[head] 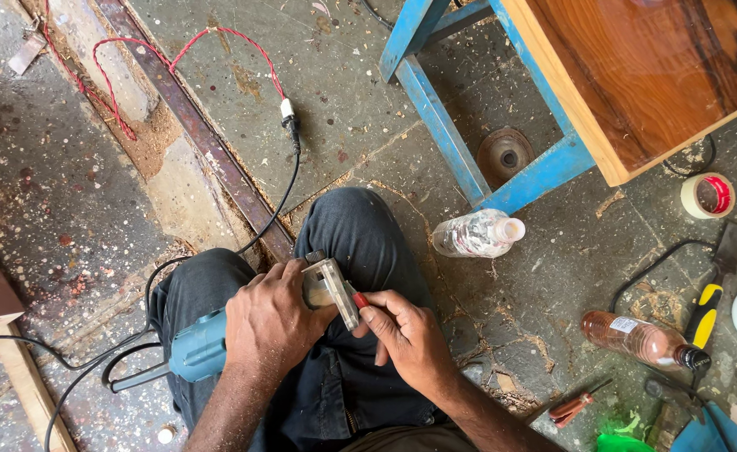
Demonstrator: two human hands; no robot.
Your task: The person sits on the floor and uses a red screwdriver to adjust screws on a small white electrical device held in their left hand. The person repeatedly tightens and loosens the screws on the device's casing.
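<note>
On the person's lap, a blue-green power tool [205,345] lies across the dark trousers [360,243]. Left hand [269,325] wraps its fingers tight around the tool's body. Right hand [406,335] pinches a small red-handled tool [358,300] with closed fingers and presses it against the grey metal base [332,289] at the tool's front. A black cord [134,335] runs from the tool over the dusty floor [335,109] to a red wire [142,50]. Near the right knee lies a clear bottle [477,233], just beside a blue table leg [444,125]. A brown bottle [644,341] lies near the floor's right edge, beside a yellow-handled tool [705,314] and a roll of tape [707,195].
</note>
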